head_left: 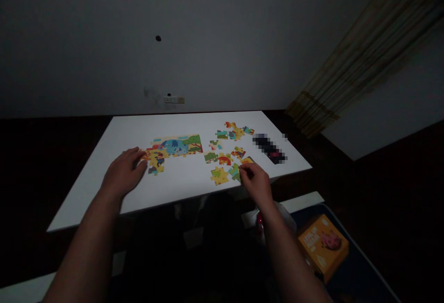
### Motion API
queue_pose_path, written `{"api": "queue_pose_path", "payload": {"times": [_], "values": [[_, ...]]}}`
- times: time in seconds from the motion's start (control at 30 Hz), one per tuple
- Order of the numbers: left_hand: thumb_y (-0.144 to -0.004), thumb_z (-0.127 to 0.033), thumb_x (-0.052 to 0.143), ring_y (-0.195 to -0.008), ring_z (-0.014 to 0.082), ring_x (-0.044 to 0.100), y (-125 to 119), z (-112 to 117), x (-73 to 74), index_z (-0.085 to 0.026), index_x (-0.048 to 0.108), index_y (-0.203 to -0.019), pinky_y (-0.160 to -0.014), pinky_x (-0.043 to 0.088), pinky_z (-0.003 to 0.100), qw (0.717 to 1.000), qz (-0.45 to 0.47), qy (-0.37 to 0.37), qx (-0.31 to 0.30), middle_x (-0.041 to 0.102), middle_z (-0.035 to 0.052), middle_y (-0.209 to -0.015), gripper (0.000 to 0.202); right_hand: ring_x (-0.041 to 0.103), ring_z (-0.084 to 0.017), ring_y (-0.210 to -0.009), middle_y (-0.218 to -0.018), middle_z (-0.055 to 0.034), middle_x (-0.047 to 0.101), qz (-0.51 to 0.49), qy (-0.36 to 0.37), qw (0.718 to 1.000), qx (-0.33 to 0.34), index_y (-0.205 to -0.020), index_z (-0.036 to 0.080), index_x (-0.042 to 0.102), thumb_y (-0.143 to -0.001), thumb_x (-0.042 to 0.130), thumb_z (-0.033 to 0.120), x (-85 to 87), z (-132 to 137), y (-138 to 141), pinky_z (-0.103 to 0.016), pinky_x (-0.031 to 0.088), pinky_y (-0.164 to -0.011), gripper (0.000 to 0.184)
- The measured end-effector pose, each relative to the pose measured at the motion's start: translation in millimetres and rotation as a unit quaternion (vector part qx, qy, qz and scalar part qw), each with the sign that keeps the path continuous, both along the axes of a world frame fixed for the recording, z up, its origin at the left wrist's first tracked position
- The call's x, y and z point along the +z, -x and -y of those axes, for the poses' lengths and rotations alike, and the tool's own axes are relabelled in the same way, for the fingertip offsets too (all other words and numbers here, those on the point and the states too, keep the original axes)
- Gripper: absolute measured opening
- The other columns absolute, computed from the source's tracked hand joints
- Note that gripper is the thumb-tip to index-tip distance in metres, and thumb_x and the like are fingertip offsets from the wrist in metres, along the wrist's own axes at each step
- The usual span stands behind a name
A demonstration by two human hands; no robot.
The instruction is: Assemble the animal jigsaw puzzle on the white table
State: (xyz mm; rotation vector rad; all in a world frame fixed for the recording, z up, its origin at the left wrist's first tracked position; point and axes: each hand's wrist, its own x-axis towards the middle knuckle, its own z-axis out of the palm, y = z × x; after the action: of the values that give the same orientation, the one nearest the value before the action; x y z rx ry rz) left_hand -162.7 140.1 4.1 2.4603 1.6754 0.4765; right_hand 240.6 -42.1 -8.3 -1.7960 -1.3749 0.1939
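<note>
A partly joined colourful jigsaw lies on the white table, left of centre. My left hand rests flat beside its left end, fingers stretched out and touching the lower-left pieces. Several loose puzzle pieces are scattered to the right. My right hand is at the table's front edge, its fingers pinched on a loose green-and-yellow piece next to a yellow piece.
A dark blurred-out object lies near the table's right edge. An orange puzzle box sits low at the right, below the table. A curtain hangs at the right. The room is dim.
</note>
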Motion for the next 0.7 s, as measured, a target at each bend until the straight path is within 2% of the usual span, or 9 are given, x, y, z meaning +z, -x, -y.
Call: {"api": "queue_pose_path", "payload": {"times": [0.27,0.37,0.47,0.57,0.7], "values": [[-0.098,-0.047,0.037,-0.145,0.0331,0.041,2,1,0.3,-0.013,0.058,-0.137,-0.123,0.032,0.050,1.000,0.005,0.007,-0.003,0.049,0.0178,-0.153,0.055,0.066,-0.025,-0.104,-0.102,-0.0056,0.072,0.098,0.023,0.995,0.012,-0.094,0.030,0.067,-0.092,0.052,0.023,-0.5,-12,0,-0.044,0.053,-0.097,0.016],[-0.098,-0.046,0.039,-0.146,0.0326,0.041,2,1,-0.8,-0.017,0.058,-0.137,-0.123,0.031,0.050,1.000,0.004,0.011,-0.003,0.050,0.0142,-0.153,0.052,0.065,-0.026,-0.105,-0.107,-0.0076,0.072,0.113,0.024,0.993,0.003,-0.100,0.028,0.070,-0.094,0.050,0.027,9.6,-27,-14,-0.044,0.053,-0.096,0.020],[-0.098,-0.047,0.038,-0.145,0.0322,0.042,2,0,-0.7,-0.016,0.059,-0.136,-0.123,0.032,0.048,1.000,-0.005,0.006,-0.005,0.051,0.0158,-0.152,0.053,0.064,-0.029,-0.111,-0.117,-0.0114,0.072,0.144,0.066,0.987,-0.011,-0.115,0.026,0.071,-0.095,0.049,0.029,27.7,-63,-40,-0.047,0.050,-0.100,0.030],[-0.100,-0.047,0.036,-0.145,0.0320,0.043,1,0,0.4,-0.014,0.059,-0.136,-0.123,0.032,0.047,1.000,-0.011,-0.001,-0.003,0.050,0.0174,-0.152,0.054,0.059,-0.033,-0.121,-0.127,-0.0170,0.068,0.188,0.126,0.974,-0.015,-0.132,0.019,0.065,-0.096,0.049,0.028,41.4,-112,-66,-0.047,0.046,-0.103,0.041],[-0.099,-0.045,0.039,-0.143,0.0346,0.044,1,0,1.0,-0.012,0.060,-0.135,-0.122,0.034,0.050,1.000,0.003,0.003,-0.001,0.051,0.0177,-0.151,0.053,0.054,-0.033,-0.127,-0.126,-0.0165,0.069,0.215,0.184,0.959,0.016,-0.140,0.017,0.059,-0.091,0.059,0.026,41.4,-167,-84,-0.043,0.043,-0.104,0.049]]}}
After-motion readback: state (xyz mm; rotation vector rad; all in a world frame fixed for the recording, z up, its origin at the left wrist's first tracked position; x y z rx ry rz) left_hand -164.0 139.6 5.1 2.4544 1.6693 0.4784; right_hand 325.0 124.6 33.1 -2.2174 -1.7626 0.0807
